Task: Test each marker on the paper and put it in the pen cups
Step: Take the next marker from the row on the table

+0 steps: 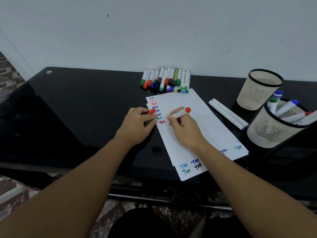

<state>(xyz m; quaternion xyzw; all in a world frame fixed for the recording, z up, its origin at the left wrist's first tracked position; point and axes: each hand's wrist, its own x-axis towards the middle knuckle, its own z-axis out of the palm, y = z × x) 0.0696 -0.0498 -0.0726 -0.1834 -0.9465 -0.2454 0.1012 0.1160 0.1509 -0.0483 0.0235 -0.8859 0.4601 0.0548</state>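
Head view. Step in hand: testing red marker (180,113). Right hand (184,130) grips it mid-frame, fingers curled round barrel, tip down near red mark on paper (197,107); whether tip touches, cannot tell. Left hand (137,123) pinches red cap (151,111) at paper's left edge.

Next, likely: recap marker, carry to pen cups, right of frame: near cup (274,131) part filled, far cup (257,93) looks empty.

Untested pile (165,79) upper centre at wall. Two white markers (226,114) lie between paper and cups; path needs lift over them. Paper overhangs worktop (77,100) front edge.

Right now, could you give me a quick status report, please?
Right hand grips red marker, tip at paper. Left hand holds its red cap. Nothing blocking the pen cups.
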